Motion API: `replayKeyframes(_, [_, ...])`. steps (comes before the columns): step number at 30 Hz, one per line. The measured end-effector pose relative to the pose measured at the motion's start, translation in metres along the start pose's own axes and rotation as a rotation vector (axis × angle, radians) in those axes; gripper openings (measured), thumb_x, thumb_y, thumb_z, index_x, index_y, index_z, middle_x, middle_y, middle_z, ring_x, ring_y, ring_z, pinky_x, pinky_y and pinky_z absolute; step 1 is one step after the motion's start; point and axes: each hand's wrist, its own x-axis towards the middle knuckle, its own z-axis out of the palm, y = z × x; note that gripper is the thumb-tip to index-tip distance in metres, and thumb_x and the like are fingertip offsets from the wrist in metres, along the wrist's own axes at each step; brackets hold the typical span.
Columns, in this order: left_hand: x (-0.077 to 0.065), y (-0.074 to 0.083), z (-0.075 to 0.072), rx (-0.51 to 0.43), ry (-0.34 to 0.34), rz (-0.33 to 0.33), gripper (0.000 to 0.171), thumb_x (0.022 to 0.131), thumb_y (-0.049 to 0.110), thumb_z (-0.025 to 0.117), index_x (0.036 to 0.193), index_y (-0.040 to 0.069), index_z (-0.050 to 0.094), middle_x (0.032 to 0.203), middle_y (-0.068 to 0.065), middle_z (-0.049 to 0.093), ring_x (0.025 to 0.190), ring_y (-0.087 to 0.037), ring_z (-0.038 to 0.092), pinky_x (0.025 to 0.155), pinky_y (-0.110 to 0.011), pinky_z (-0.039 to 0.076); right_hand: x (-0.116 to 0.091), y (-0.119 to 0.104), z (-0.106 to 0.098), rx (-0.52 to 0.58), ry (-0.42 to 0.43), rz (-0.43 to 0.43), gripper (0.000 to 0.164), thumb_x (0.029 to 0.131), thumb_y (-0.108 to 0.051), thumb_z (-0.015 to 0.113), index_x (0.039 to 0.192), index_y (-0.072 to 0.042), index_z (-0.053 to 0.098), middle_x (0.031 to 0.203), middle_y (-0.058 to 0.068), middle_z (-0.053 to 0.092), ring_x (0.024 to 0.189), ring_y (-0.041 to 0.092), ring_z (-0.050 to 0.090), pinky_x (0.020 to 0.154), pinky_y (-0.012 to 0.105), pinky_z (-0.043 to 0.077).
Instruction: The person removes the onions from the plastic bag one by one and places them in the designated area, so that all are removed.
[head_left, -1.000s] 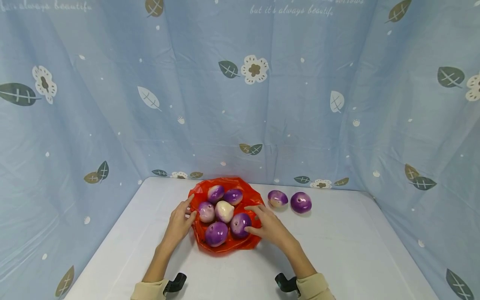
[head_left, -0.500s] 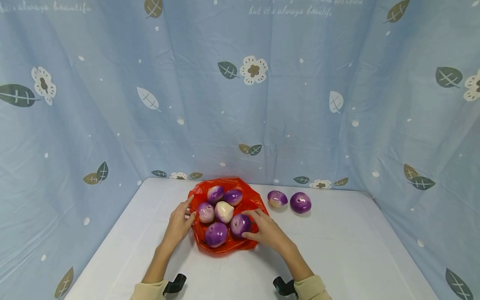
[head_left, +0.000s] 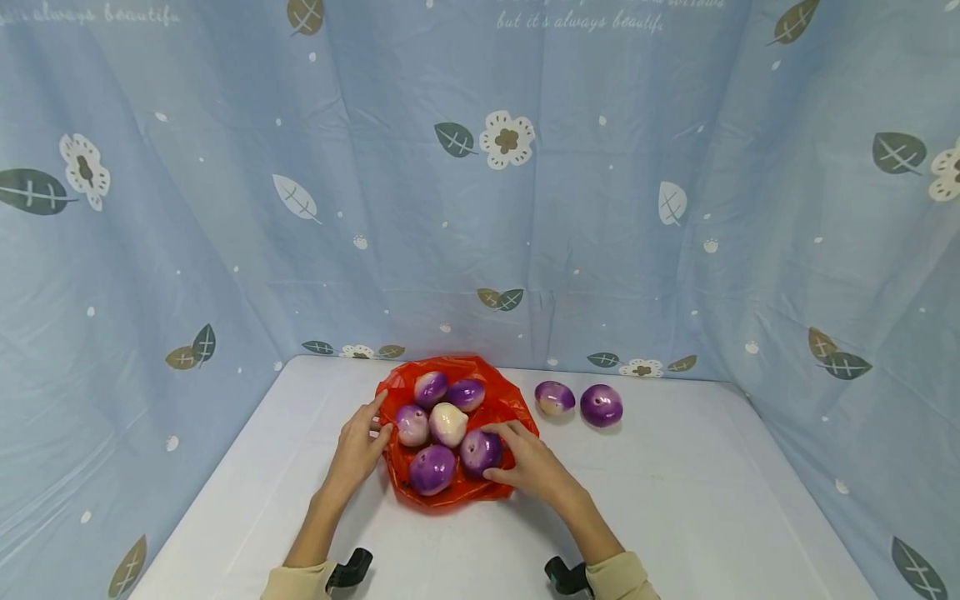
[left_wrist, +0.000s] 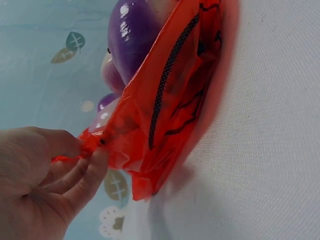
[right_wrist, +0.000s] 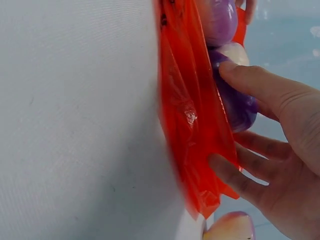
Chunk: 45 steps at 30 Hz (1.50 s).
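An open red plastic bag (head_left: pixel 491 492) holds several glossy purple-and-white onion-shaped vegetables, one of them mostly white (head_left: pixel 448 425). My left hand (head_left: pixel 356 450) is at the bag's left rim; in the left wrist view its thumb and fingers pinch the red plastic (left_wrist: pixel 135 125). At the bag's right side, my right hand (head_left: pixel 536 462) has thumb and index finger round a purple onion (head_left: pixel 481 452). The right wrist view shows the thumb on this onion (right_wrist: pixel 240 107) and the little finger against the bag's outside (right_wrist: pixel 190 115). Part of the index finger is hidden there.
Two more purple-and-white onions (head_left: pixel 555 398) (head_left: pixel 602 406) lie on the white table (head_left: pixel 675 500), right of the bag. A blue patterned curtain (head_left: pixel 480 208) stands behind the table and along both sides.
My right hand has shifted slightly left, and its thumb and index finger have come round the onion. More of the bag's right rim shows. The left hand has stayed at the rim.
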Motion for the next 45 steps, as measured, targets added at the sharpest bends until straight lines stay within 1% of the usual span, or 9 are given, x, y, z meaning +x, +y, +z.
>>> replayKeyframes(6, [-0.001,0.000,0.000,-0.008,0.000,-0.001,0.058,0.087,-0.004,0.066,0.142,0.000,0.049,0.103,-0.018,0.064,0.083,-0.028,0.068,0.063,-0.021,0.059,0.000,0.002,0.004,0.010,-0.008,0.021,0.069,0.080,-0.037,0.080,0.139,-0.031,0.046,0.133,0.005,0.054,0.125,0.028,0.056,0.097,0.051,0.053])
replayKeyframes(15, [0.000,-0.002,0.001,-0.017,-0.001,-0.008,0.058,0.088,-0.003,0.066,0.143,0.001,0.048,0.103,-0.018,0.064,0.083,-0.028,0.068,0.063,-0.018,0.058,-0.002,0.004,0.005,0.016,0.013,-0.004,0.070,0.080,-0.036,0.080,0.141,-0.029,0.046,0.133,0.004,0.055,0.125,0.026,0.056,0.098,0.048,0.053])
replayKeyframes(17, [0.000,-0.002,0.001,-0.013,-0.003,-0.007,0.058,0.088,-0.002,0.066,0.143,0.001,0.048,0.103,-0.018,0.064,0.083,-0.028,0.068,0.063,-0.019,0.058,-0.003,0.004,0.005,0.025,0.014,0.006,0.070,0.081,-0.036,0.080,0.141,-0.029,0.046,0.133,0.004,0.054,0.125,0.026,0.056,0.098,0.048,0.054])
replayKeyframes(21, [-0.001,-0.001,0.001,-0.006,-0.001,0.003,0.057,0.088,-0.003,0.066,0.142,0.000,0.049,0.103,-0.018,0.064,0.083,-0.028,0.068,0.065,-0.025,0.060,-0.004,0.005,0.004,0.043,0.021,0.021,0.069,0.081,-0.036,0.079,0.141,-0.030,0.047,0.132,0.003,0.055,0.125,0.026,0.056,0.097,0.047,0.055])
replayKeyframes(25, [-0.001,0.000,0.001,-0.002,0.009,0.022,0.057,0.087,-0.003,0.067,0.141,-0.001,0.049,0.102,-0.019,0.064,0.082,-0.027,0.069,0.066,-0.030,0.061,-0.004,0.006,0.004,0.049,0.020,0.015,0.068,0.081,-0.036,0.079,0.141,-0.030,0.046,0.133,0.003,0.054,0.125,0.026,0.056,0.097,0.047,0.054])
replayKeyframes(28, [-0.001,0.000,0.001,-0.001,0.014,0.030,0.057,0.087,-0.003,0.067,0.141,-0.001,0.050,0.102,-0.018,0.064,0.081,-0.026,0.069,0.066,-0.031,0.061,-0.005,0.006,0.004,0.057,0.023,0.010,0.068,0.082,-0.036,0.079,0.141,-0.030,0.046,0.133,0.002,0.054,0.125,0.026,0.056,0.097,0.047,0.054])
replayKeyframes(36, [-0.001,0.000,0.000,0.004,0.009,0.027,0.057,0.087,-0.003,0.066,0.141,0.000,0.050,0.104,-0.018,0.064,0.082,-0.026,0.069,0.065,-0.028,0.061,-0.007,0.007,0.001,0.077,0.057,-0.008,0.066,0.082,-0.035,0.078,0.141,-0.029,0.048,0.131,0.001,0.054,0.122,0.024,0.056,0.097,0.046,0.054])
replayKeyframes(41, [0.000,-0.001,0.000,0.003,0.015,0.039,0.056,0.087,-0.003,0.066,0.141,0.000,0.050,0.104,-0.018,0.064,0.080,-0.026,0.069,0.065,-0.025,0.060,-0.008,0.008,-0.002,0.092,0.066,-0.003,0.066,0.082,-0.035,0.078,0.141,-0.028,0.048,0.134,0.001,0.054,0.125,0.026,0.055,0.098,0.047,0.054])
replayKeyframes(45, [0.000,0.000,0.000,-0.005,0.012,0.033,0.057,0.087,-0.003,0.066,0.141,0.000,0.049,0.105,-0.018,0.064,0.081,-0.026,0.069,0.064,-0.024,0.060,-0.010,0.012,-0.002,0.096,0.088,-0.009,0.067,0.082,-0.034,0.079,0.141,-0.028,0.048,0.133,0.000,0.054,0.126,0.026,0.055,0.098,0.046,0.054])
